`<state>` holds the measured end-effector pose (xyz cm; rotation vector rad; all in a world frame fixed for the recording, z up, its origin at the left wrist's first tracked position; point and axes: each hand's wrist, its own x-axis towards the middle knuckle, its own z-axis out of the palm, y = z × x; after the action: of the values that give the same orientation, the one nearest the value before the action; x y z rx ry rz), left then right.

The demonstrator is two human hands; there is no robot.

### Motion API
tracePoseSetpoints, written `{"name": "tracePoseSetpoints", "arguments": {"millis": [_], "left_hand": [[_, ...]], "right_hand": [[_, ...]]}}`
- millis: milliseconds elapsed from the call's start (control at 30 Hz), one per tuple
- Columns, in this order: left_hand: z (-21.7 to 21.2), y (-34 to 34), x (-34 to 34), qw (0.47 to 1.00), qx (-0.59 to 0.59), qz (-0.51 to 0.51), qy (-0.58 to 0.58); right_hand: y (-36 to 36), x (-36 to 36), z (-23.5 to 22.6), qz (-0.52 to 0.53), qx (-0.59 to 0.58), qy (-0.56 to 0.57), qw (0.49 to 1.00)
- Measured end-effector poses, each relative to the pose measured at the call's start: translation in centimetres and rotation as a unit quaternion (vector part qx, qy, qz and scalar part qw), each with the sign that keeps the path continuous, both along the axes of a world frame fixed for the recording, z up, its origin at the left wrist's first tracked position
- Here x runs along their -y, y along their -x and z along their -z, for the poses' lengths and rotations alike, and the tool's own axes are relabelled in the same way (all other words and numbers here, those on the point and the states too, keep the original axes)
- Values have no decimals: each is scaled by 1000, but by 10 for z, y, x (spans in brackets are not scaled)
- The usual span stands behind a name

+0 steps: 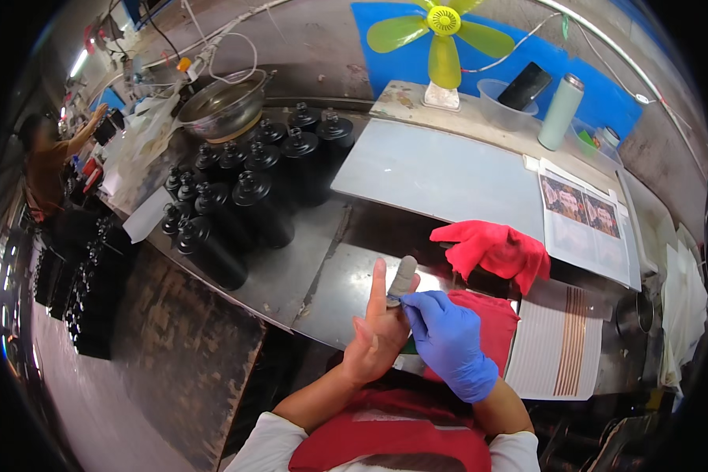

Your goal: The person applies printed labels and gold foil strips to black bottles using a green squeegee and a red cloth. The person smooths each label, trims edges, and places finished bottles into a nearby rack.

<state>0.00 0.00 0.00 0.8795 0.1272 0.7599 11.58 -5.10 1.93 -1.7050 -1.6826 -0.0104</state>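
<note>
Held up in front of me over the steel bench, my left hand (374,338) is bare with its fingers apart. A grey finger cot (403,277) covers one of its fingers. My right hand (455,342), in a blue glove, pinches the lower edge of that cot between thumb and fingertips. Just beyond and to the right lies a crumpled bright red cloth (499,250). A folded red cloth (488,321) sits partly behind the gloved hand. To its right is a sheet with brown stripes (570,338).
Several black bottles (263,204) stand at the left, before a metal basin (224,106). A grey board (440,169) and printed sheet (586,212) lie ahead. Behind them are a green fan (444,47), a thermos (561,112) and a plastic tub (495,98). Another person (47,161) works far left.
</note>
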Motion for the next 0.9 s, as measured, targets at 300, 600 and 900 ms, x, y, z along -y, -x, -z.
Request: {"name": "tracePoseSetpoints", "arguments": {"millis": [300,600,900], "left_hand": [[-12,-3,-29,993,5,49,110],[13,11,-32,897,254,281,225],[21,16,-26,904,165,388,69]], "right_hand": [[-2,-12,-2,-66,-68,80,992],[-49,-8,-18,-88,-501,192,839],[-37,-10,-17,-299,-254,252,884]]}}
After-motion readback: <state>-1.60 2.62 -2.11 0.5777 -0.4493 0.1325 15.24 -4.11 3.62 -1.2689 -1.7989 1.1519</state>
